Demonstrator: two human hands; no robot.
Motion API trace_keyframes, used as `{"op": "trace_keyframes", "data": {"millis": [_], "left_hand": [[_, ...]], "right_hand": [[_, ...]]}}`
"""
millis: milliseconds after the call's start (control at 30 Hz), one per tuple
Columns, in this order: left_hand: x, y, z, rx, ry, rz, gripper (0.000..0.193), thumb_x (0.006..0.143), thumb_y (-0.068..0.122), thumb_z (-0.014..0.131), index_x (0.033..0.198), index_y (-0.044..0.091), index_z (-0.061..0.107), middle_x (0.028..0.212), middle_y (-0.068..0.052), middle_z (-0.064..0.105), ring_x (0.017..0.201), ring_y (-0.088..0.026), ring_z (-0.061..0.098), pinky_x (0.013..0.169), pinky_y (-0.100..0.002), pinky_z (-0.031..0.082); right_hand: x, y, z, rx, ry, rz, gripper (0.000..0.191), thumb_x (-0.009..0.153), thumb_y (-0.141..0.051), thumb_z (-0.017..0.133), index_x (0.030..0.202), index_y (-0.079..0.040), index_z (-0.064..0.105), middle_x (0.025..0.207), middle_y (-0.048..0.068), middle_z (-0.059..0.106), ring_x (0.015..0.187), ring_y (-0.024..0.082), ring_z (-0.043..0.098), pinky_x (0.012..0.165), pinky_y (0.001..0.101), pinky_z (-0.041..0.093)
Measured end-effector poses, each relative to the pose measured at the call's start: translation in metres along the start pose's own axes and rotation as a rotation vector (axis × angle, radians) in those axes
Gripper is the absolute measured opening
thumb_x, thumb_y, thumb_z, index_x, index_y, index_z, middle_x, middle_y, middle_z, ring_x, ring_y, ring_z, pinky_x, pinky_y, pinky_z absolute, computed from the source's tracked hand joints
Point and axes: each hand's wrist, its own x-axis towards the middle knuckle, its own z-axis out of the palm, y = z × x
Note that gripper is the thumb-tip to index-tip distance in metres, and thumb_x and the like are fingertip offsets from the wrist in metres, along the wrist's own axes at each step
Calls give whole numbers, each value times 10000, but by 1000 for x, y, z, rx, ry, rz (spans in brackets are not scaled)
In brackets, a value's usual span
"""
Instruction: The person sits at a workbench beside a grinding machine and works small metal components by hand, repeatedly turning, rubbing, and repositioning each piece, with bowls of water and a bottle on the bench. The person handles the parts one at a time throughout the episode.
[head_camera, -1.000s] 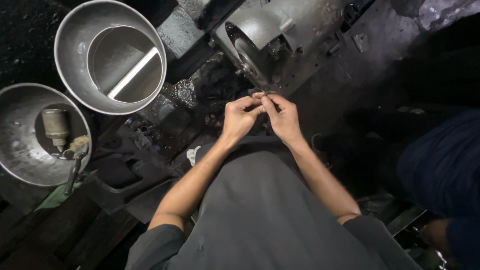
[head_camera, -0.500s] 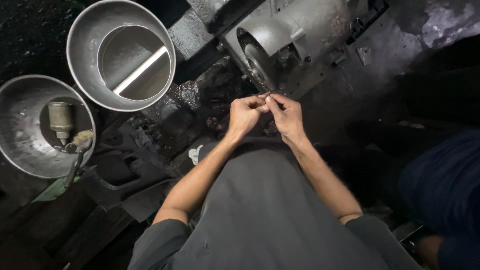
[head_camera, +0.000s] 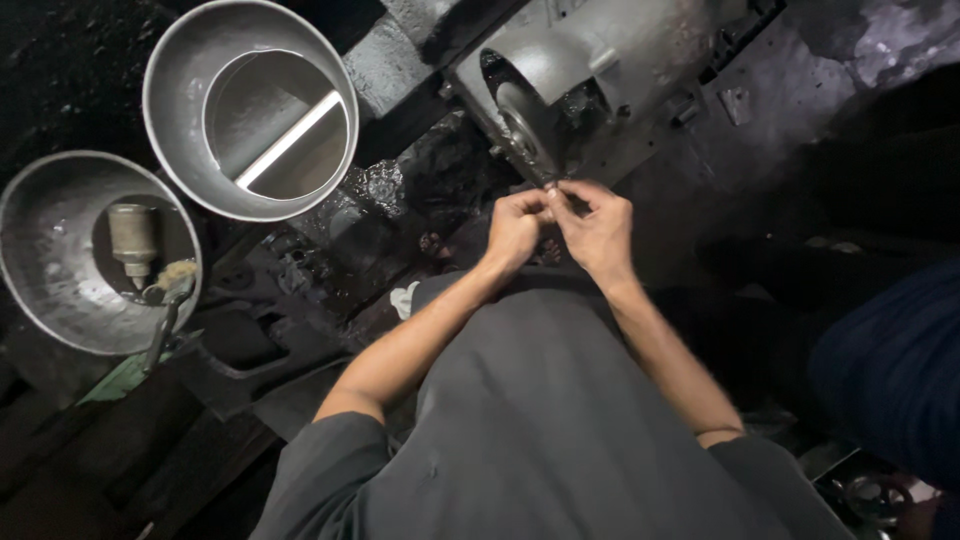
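My left hand (head_camera: 515, 228) and my right hand (head_camera: 598, 226) meet at the fingertips and pinch a small metal piece (head_camera: 553, 190) between them. The piece is held against the rim of a grinding wheel (head_camera: 522, 128) set in a grey metal machine (head_camera: 620, 60). The piece is mostly hidden by my fingers. Both forearms reach forward from my grey shirt.
Two round metal bowls stand at the left: the upper bowl (head_camera: 175, 90) holds a flat strip, the lower bowl (head_camera: 40, 270) holds a small bottle (head_camera: 132, 238) and a brush (head_camera: 168, 295). Dark oily machine parts lie between. A person's dark blue sleeve (head_camera: 890, 370) is at the right.
My hands have stayed together on the small piece and have edged closer to the grinding wheel. The view has shifted slightly.
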Motion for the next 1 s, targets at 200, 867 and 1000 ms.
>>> {"op": "trace_keyframes", "data": {"millis": [200,867,1000], "left_hand": [[-1,-3,8,-143,-87,17,113,987,48,648,989,-2,750,860,-2,732,744,-54,618,649,-232,481],[-33,16,-18,370,-53,538,129,895,26,801,1005,3,738,979,-76,749,929,-201,679,844,-321,540],[-32,14,-20,399,95,288,166,869,103,816,996,7,769,906,-72,763,804,-122,689,722,-275,534]], "right_hand": [[2,-21,-7,-158,48,-70,173,917,-114,822,1028,7,766,896,119,740,728,151,703,642,280,534],[-29,-25,-8,22,80,-331,134,953,2,773,1077,3,721,1116,95,739,1056,222,701,928,322,565],[-19,-3,11,293,-104,8,182,1077,-92,610,1177,18,715,1201,94,738,1108,157,693,951,270,547]]}}
